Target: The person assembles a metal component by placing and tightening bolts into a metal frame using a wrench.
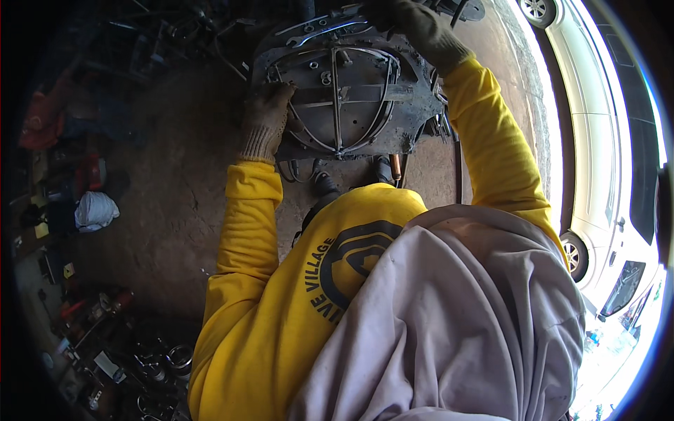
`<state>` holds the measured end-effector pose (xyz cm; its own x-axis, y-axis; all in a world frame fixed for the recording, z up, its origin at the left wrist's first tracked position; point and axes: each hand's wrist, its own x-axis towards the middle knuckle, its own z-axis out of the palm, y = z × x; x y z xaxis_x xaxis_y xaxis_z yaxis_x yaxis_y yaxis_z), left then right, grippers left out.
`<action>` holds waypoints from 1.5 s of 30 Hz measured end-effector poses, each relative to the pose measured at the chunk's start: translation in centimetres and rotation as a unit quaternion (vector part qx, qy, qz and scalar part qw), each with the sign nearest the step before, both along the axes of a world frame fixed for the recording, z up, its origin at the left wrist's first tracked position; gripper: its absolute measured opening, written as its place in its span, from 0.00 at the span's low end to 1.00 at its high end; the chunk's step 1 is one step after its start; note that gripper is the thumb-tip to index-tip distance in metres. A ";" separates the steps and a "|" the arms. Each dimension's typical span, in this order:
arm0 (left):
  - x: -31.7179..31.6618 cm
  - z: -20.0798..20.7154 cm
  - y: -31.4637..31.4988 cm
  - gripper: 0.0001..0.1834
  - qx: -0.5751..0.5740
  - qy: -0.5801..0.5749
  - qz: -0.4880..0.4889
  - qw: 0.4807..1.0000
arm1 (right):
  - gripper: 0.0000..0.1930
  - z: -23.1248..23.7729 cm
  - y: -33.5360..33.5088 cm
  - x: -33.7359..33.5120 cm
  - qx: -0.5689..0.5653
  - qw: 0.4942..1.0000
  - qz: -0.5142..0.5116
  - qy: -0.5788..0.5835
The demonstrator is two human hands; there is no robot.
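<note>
A round metal rod frame, with a rod down its middle and a flat strip across it, lies on a dark, worn metal work table. My left hand, in a brownish knit glove, is closed at the frame's left side, around its rim as far as I can see. My right hand, also gloved, reaches over the table's far right part. Its fingers are dark and run to the picture's edge, so their grip is unclear. Close to its left lies a combination wrench.
Several nuts lie on the table inside the frame. Dark metal parts crowd the floor at far left and lower left, with a white cloth bundle among them. A light-coloured car stands at right. Below the table shows a brownish handle.
</note>
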<state>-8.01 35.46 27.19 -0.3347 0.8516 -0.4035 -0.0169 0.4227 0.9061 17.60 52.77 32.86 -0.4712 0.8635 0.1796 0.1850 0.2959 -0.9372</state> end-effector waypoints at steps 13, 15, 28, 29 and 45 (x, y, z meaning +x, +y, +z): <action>-0.2 -1.9 0.8 0.20 -0.016 0.255 -0.105 0.961 | 0.17 -8.6 -19.5 8.7 -0.255 0.925 -0.272 0.076; -0.2 -3.1 -0.2 0.23 0.078 0.345 -0.044 0.934 | 0.16 -10.2 -21.8 8.9 -0.258 0.922 -0.282 0.056; 6.2 0.5 -1.9 0.39 0.137 0.507 -0.013 0.851 | 0.14 -8.8 -17.5 10.9 -0.230 0.966 -0.120 -0.013; 6.5 0.3 -1.9 0.39 0.154 0.526 -0.009 0.837 | 0.15 -8.2 -16.8 10.7 -0.229 0.969 -0.080 -0.047; 7.4 -1.1 -0.9 0.35 0.111 0.498 0.015 0.860 | 0.21 -8.2 -12.5 7.9 -0.228 0.956 0.176 -0.063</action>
